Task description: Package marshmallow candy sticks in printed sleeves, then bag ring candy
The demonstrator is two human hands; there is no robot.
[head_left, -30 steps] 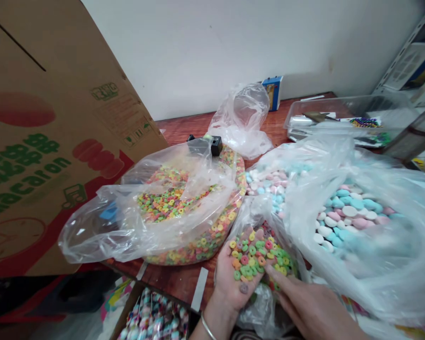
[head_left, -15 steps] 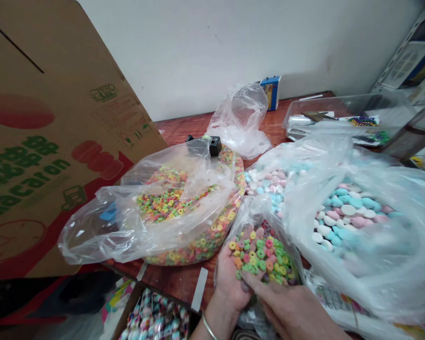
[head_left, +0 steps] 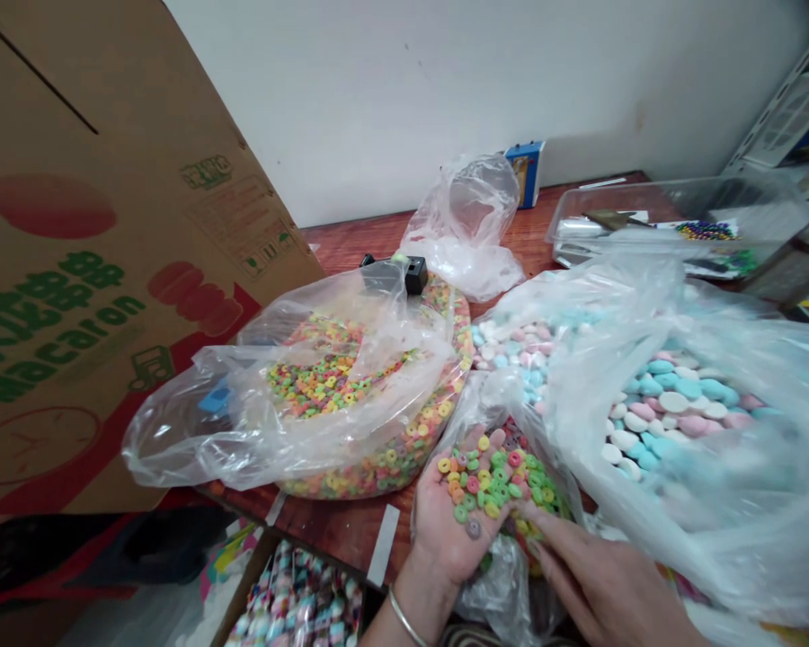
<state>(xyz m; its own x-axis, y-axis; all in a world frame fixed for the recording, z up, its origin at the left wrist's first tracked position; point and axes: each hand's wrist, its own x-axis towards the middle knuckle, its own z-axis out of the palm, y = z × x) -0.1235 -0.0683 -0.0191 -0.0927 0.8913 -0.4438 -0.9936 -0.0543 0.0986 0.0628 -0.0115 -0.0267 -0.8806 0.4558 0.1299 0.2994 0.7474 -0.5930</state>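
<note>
l hand [head_left: 441, 539] is cupping a heap of colored cereal rings [head_left: 489, 481], palm up, fingers curled slightly, w/ a metal bangle [head_left: 404, 620] on the wrist. r hand [head_left: 600, 584] is hanging at the heap's edge, fingers narrow, can't tell if it's pinching any. a shallow, level cup is what's working best here, since rings are sitting right out to the fingertips. both hands are positioned over a clear plastic bag [head_left: 499, 584] w/ more rings inside. just beyond, a big bag of rings [head_left: 337, 377] is lying on the wooden table [head_left: 337, 530], w/ a bag of pastel candies [head_left: 667, 404] on the right, a cardboard carton [head_left: 108, 270] leaning in on the left, and a clear plastic bin [head_left: 647, 202] sitting at the back.
</note>
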